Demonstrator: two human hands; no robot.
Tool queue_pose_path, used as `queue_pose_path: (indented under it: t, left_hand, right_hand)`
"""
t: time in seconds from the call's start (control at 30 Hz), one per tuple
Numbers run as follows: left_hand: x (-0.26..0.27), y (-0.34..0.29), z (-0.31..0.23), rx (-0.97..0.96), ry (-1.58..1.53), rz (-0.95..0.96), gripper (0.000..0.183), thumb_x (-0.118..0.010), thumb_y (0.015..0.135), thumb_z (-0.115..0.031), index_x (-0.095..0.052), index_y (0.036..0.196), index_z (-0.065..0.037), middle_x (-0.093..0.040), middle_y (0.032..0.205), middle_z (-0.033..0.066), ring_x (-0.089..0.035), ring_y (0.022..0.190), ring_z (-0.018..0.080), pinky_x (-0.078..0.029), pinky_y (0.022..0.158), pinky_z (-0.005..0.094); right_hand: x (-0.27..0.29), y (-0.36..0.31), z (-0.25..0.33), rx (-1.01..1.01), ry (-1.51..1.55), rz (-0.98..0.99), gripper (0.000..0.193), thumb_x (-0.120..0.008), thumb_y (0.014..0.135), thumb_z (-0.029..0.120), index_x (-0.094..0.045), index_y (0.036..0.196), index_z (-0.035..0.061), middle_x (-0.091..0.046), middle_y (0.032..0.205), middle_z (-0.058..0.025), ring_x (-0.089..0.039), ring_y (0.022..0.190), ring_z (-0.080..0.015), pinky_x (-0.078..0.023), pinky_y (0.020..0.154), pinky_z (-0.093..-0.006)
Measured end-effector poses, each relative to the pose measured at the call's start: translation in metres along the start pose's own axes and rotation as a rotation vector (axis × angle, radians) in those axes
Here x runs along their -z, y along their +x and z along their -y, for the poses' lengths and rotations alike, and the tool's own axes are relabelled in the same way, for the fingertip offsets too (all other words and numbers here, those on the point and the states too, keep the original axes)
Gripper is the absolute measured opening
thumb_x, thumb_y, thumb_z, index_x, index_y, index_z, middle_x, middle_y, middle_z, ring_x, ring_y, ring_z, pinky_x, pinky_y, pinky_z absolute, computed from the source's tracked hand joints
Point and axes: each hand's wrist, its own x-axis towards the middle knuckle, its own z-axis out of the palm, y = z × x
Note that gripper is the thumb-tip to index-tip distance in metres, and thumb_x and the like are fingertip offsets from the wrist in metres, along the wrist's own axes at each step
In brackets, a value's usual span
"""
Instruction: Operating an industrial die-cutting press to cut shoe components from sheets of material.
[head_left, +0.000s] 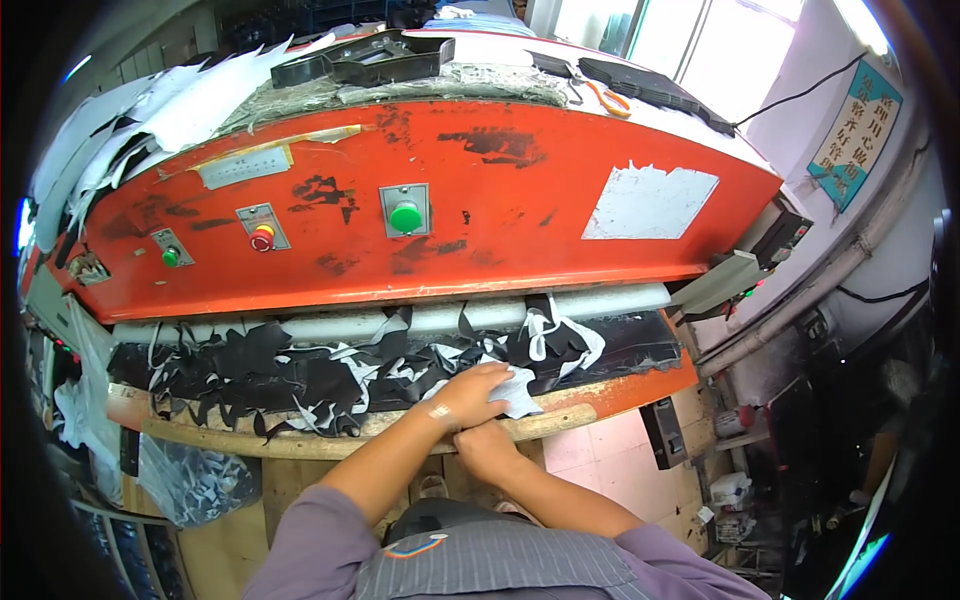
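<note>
My left hand [474,395] reaches over the front edge of the machine's bed, its fingers closed at a light grey sheet piece [520,394]. Just below it, my right hand [489,451] is closed in a fist by the wooden front rail [560,421]; whatever it may hold is hidden. Black and white scraps [335,384] with ragged, cut-out edges lie in a tangled heap along the dark bed [625,345], mostly left of my hands. A looped white scrap [580,345] lies to their right.
Behind the bed stands a red machine front [540,220] with a large green button [405,218] and a red button [262,238]. On top are black trays [390,58], orange-handled pliers [606,98] and white sheets [200,105]. A clear bag of scraps [205,485] hangs lower left.
</note>
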Motion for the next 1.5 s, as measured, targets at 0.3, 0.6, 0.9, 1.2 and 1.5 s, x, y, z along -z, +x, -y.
queue_pose_path:
  t: [0.3, 0.6, 0.9, 1.2, 1.5]
  left_hand:
    - [0.017, 0.054, -0.014, 0.296, 0.287, 0.265, 0.059, -0.080, 0.070, -0.033, -0.060, 0.121, -0.012, -0.058, 0.116, 0.0135, -0.050, 0.114, 0.0337, -0.042, 0.096, 0.0418]
    - [0.031, 0.006, -0.051, 0.106, -0.065, 0.104, 0.021, -0.075, 0.075, -0.018, -0.065, 0.093, -0.011, -0.064, 0.087, 0.0088, -0.059, 0.088, 0.0316, -0.045, 0.083, 0.0401]
    - [0.033, 0.081, 0.020, 0.466, -0.747, -0.439, 0.031, -0.073, 0.085, -0.012, -0.060, 0.112, -0.004, -0.065, 0.103, 0.0016, -0.058, 0.094, 0.0089, -0.048, 0.083, 0.0260]
    - [-0.030, 0.072, 0.001, 0.404, -1.116, -0.436, 0.037, -0.064, 0.083, 0.005, -0.058, 0.118, -0.004, -0.066, 0.108, 0.0042, -0.062, 0.099, 0.0129, -0.049, 0.090, 0.0286]
    - [-0.032, -0.075, 0.008, 0.756, -0.407, -0.949, 0.048, -0.072, 0.078, 0.001, -0.050, 0.121, -0.001, -0.059, 0.116, 0.0074, -0.055, 0.106, 0.0139, -0.047, 0.091, 0.0315]
  right_hand:
    - [0.019, 0.005, -0.033, 0.050, 0.057, 0.010, 0.020, -0.055, 0.079, 0.011, -0.066, 0.091, -0.0005, -0.067, 0.089, -0.0178, -0.064, 0.085, -0.0325, -0.051, 0.078, -0.0438]
    - [0.157, 0.099, -0.168, -0.202, 0.074, -0.093, 0.062, -0.076, 0.075, 0.045, -0.058, 0.126, 0.0152, -0.050, 0.132, -0.0194, -0.046, 0.122, -0.0385, -0.046, 0.095, -0.0465]
    - [0.105, 0.156, -0.253, -0.235, 0.136, 0.000, 0.060, -0.085, 0.063, 0.032, -0.061, 0.114, 0.0132, -0.046, 0.125, -0.0265, -0.040, 0.123, -0.0440, -0.041, 0.101, -0.0459]
    - [0.083, 0.028, -0.196, -0.166, 1.236, 0.304, 0.062, -0.080, 0.078, 0.024, -0.053, 0.131, 0.0053, -0.050, 0.112, -0.0083, -0.054, 0.097, -0.0168, -0.046, 0.079, -0.0271]
    - [0.080, -0.024, -0.160, -0.058, 0.701, 0.208, 0.075, -0.085, 0.060, 0.034, -0.058, 0.125, 0.0075, -0.055, 0.106, -0.0167, -0.053, 0.101, -0.0326, -0.043, 0.091, -0.0377]
